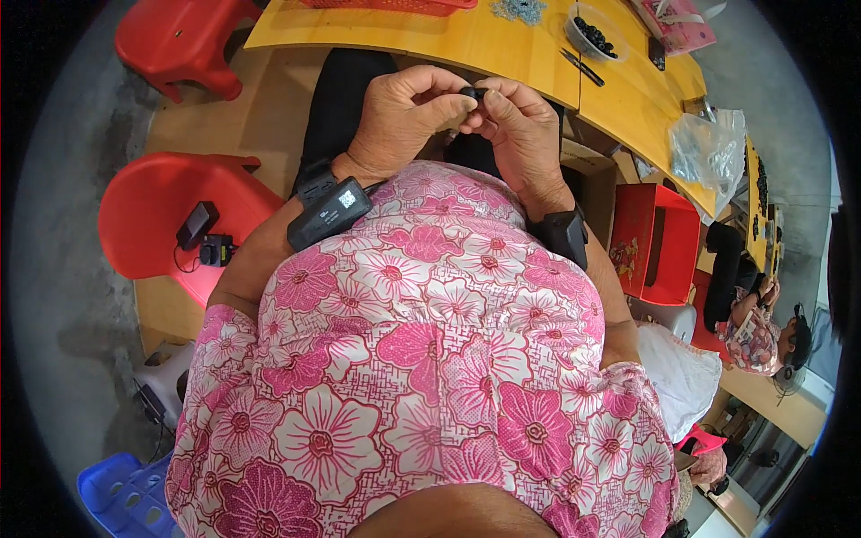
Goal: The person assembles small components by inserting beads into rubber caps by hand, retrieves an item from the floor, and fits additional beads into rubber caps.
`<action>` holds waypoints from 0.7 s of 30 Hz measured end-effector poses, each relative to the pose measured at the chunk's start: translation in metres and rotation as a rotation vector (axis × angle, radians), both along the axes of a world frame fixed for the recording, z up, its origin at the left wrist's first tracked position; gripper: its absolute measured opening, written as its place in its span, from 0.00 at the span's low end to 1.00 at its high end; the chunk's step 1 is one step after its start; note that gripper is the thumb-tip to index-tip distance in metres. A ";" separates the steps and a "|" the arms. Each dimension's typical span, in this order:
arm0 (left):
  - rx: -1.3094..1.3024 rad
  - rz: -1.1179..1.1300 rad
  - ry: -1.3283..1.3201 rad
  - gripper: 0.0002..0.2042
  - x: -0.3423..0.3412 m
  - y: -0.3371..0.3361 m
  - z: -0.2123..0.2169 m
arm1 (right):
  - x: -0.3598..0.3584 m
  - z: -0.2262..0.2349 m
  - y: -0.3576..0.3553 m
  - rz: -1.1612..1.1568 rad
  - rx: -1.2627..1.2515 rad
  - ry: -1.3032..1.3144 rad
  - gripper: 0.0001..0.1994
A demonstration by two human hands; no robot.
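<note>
Left hand (402,117): thumb and finger pinch a small black piece (469,91)
Right hand (523,125): seems to pinch its right end
Piece's place: between both hands' fingertips, long way seems side to side
Nearer hand: neither, both touch it

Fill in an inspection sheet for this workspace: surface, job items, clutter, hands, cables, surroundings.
Surface: yellow table, seam visible.
Job items: small black piece, partly hidden; plastic bowl of black pieces on the table.
Clutter: black pen-like tool, red basket and clear plastic bag on the table.
Hands: left hand and right hand both pinch the small black piece.
Cables: thin black cable by black devices on a red chair.
Surroundings: red stool, red box, another person at right.
</note>
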State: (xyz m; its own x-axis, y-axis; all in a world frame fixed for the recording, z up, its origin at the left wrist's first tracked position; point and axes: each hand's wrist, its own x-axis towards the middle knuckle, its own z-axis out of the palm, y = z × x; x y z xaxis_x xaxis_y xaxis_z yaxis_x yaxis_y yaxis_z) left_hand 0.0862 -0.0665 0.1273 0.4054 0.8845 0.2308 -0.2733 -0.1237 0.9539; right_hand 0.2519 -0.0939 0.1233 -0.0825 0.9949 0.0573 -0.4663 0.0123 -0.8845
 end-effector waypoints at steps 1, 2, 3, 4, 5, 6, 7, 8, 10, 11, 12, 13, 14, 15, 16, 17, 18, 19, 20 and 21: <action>-0.008 -0.002 -0.031 0.07 0.001 0.000 0.000 | -0.001 0.000 0.000 -0.006 -0.001 0.023 0.08; -0.008 -0.003 -0.030 0.07 0.001 0.000 0.000 | -0.002 -0.001 0.000 -0.013 -0.001 0.046 0.08; -0.012 -0.011 -0.024 0.07 0.000 0.001 0.000 | -0.002 -0.002 0.000 -0.015 -0.001 0.046 0.08; -0.016 -0.017 -0.019 0.07 0.000 0.001 -0.001 | -0.002 -0.002 0.000 -0.016 0.007 0.046 0.09; -0.016 -0.017 -0.018 0.07 0.000 0.001 -0.001 | -0.003 -0.003 0.001 -0.016 0.015 0.046 0.09; -0.003 -0.003 -0.010 0.06 0.000 0.001 -0.002 | -0.003 -0.003 0.001 -0.016 0.015 0.047 0.09; 0.011 0.010 -0.003 0.06 0.000 0.001 -0.002 | -0.002 -0.003 0.001 -0.029 0.025 0.010 0.09; 0.012 0.009 -0.003 0.06 0.000 0.001 -0.002 | -0.002 -0.003 0.001 -0.041 0.035 -0.026 0.09; 0.023 0.011 0.008 0.07 -0.001 0.002 -0.002 | -0.003 -0.004 0.001 -0.053 0.052 -0.042 0.08; 0.025 0.010 0.009 0.07 -0.001 0.002 -0.003 | -0.004 -0.005 0.001 -0.063 0.069 -0.058 0.08; 0.009 0.010 -0.002 0.07 -0.001 0.003 -0.003 | -0.004 -0.006 0.002 -0.065 0.070 -0.057 0.08; -0.009 0.011 -0.013 0.07 -0.001 0.002 -0.004 | -0.004 -0.007 0.002 -0.066 0.069 -0.059 0.08; -0.009 0.010 -0.013 0.07 -0.001 0.003 -0.004 | -0.004 -0.008 0.003 -0.067 0.067 -0.060 0.08; 0.012 0.020 0.008 0.07 -0.001 0.003 -0.004 | -0.003 -0.008 0.003 -0.067 0.067 -0.059 0.08; 0.033 0.030 0.028 0.07 -0.002 0.004 -0.005 | -0.003 -0.009 0.004 -0.066 0.067 -0.061 0.09; 0.032 0.029 0.029 0.07 -0.002 0.004 -0.005 | -0.004 -0.009 0.004 -0.065 0.068 -0.062 0.09; 0.041 0.019 0.013 0.07 -0.002 0.005 -0.005 | -0.004 -0.009 0.003 -0.066 0.067 -0.061 0.09; 0.051 0.008 -0.002 0.07 -0.002 0.005 -0.005 | -0.005 -0.008 0.004 -0.052 0.057 -0.037 0.09; 0.051 0.008 -0.001 0.07 -0.002 0.006 -0.005 | -0.006 -0.007 0.004 -0.037 0.048 -0.013 0.09; 0.053 0.011 0.003 0.06 -0.002 0.006 -0.006 | -0.006 -0.007 0.003 -0.038 0.049 -0.012 0.09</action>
